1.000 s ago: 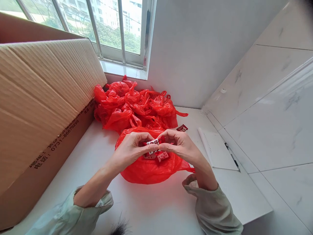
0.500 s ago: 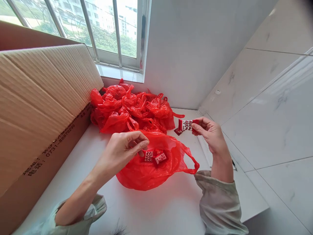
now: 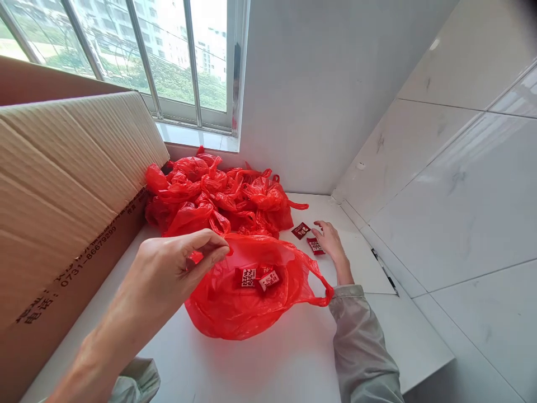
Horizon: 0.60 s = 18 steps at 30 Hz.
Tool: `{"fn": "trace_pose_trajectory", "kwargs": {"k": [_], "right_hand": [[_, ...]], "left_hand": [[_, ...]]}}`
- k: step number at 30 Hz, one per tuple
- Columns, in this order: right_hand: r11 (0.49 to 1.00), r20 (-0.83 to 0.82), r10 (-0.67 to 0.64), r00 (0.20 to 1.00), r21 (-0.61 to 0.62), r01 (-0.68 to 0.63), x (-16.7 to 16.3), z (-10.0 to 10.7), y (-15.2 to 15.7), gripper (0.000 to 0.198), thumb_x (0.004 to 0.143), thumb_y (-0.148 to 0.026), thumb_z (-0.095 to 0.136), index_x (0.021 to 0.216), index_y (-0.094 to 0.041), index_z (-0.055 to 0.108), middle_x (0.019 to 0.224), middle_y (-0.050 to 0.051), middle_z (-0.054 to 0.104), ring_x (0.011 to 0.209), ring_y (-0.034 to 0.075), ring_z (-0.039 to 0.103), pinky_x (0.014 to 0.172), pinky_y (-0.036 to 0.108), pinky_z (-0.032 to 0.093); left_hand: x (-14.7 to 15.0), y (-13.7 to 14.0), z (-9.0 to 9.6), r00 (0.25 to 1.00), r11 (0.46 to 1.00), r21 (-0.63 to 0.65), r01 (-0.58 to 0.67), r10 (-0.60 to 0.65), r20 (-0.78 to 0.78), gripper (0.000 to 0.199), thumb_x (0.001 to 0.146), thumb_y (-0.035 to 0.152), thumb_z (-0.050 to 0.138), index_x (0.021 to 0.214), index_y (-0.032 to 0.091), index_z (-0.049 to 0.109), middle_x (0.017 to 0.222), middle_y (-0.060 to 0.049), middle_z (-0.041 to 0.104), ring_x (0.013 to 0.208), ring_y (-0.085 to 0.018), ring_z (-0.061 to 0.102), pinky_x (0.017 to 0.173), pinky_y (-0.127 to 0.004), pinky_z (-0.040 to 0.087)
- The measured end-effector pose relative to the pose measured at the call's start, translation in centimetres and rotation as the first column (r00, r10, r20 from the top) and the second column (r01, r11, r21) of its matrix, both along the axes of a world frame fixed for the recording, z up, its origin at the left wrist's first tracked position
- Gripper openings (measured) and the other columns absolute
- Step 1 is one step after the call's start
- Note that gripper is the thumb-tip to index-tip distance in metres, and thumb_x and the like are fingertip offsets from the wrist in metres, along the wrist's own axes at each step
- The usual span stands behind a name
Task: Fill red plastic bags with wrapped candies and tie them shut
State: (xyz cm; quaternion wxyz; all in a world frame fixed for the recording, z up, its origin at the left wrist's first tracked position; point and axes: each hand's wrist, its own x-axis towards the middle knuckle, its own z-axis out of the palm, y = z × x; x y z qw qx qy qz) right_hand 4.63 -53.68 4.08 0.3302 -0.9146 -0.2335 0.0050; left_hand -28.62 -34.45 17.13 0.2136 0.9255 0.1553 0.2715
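Note:
A red plastic bag [image 3: 243, 319] stands with its mouth open on the white tabletop, its handle loop lying to the right. Inside it are several small red-and-white wrapped packets [image 3: 268, 280] with printed characters. My left hand [image 3: 176, 263] is closed in a pinch on the bag's rim at its left. My right hand [image 3: 329, 243] is beyond the bag, fingers apart and slightly curled, holding nothing that I can see. Right beside its fingers lies a red packet with a white label [image 3: 316, 246], and a darker red packet [image 3: 301, 230] lies just left of that.
A heap of knotted red plastic bags [image 3: 222, 193] fills the back of the table under the barred window [image 3: 168, 67]. A large cardboard box [image 3: 75, 168] stands on the left. At the right, a pen [image 3: 385, 271] lies on white paper [image 3: 361, 263] near the tiled wall.
My right hand has set its packet down on the table beside the darker one and let go. My left hand has shifted left and now pinches the bag's rim. The view has tilted slightly.

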Motion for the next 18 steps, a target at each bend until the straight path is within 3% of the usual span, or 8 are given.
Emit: {"fn": "trace_pose_trajectory", "kwargs": {"k": [3,6,10,14,18], "right_hand": [[0.999,0.068,0.021,0.997,0.023,-0.023,-0.4,-1.6,1.8,0.032,0.095,-0.032,0.06,0.124,-0.017,0.059,0.133,0.01,0.056,0.122,0.026,0.054,0.103,0.051,0.044],[0.999,0.093,0.014,0.996,0.049,-0.019,-0.8,-2.8,2.7,0.028,0.092,-0.032,0.063,0.115,-0.015,0.062,0.124,0.009,0.06,0.118,0.026,0.056,0.102,0.051,0.044],[0.988,0.095,0.0,0.995,0.155,-0.015,-1.1,-2.7,2.8,0.022,0.086,-0.028,0.066,0.104,-0.015,0.061,0.101,0.006,0.066,0.101,0.024,0.062,0.095,0.048,0.046],[0.938,0.07,0.061,0.996,0.336,-0.081,-1.8,0.7,2.2,0.024,0.08,-0.028,0.065,0.1,-0.019,0.056,0.086,0.003,0.069,0.082,0.021,0.065,0.084,0.039,0.05],[0.848,0.059,0.239,0.969,0.474,-0.237,-4.9,6.8,0.2,0.032,0.081,-0.039,0.067,0.105,-0.021,0.057,0.085,0.001,0.068,0.078,0.017,0.065,0.075,0.03,0.053]], "left_hand": [[-0.1,-0.1,-0.1,1.0,0.996,0.088,-0.009,0.007,0.028,0.006,0.09,0.038,0.06,0.089,0.033,0.063,0.084,0.011,0.067,0.066,-0.011,0.059,0.061,-0.022,0.043],[0.2,-0.2,-0.3,0.998,0.984,0.175,0.008,-0.018,0.058,0.006,0.093,0.036,0.059,0.094,0.031,0.062,0.091,0.008,0.065,0.084,-0.014,0.061,0.069,-0.024,0.043],[0.3,-0.3,-0.3,0.997,0.979,0.202,0.03,-0.045,0.069,0.008,0.096,0.034,0.055,0.094,0.029,0.061,0.096,0.008,0.068,0.087,-0.013,0.06,0.073,-0.023,0.042],[0.1,-0.4,0.0,0.995,0.982,0.187,0.042,-0.057,0.076,0.01,0.097,0.032,0.054,0.092,0.028,0.061,0.091,0.008,0.067,0.08,-0.013,0.059,0.066,-0.024,0.041],[0.0,-0.5,0.1,0.997,0.985,0.17,0.016,-0.029,0.072,0.009,0.096,0.032,0.055,0.092,0.029,0.062,0.09,0.008,0.067,0.079,-0.013,0.059,0.066,-0.024,0.041]]}}
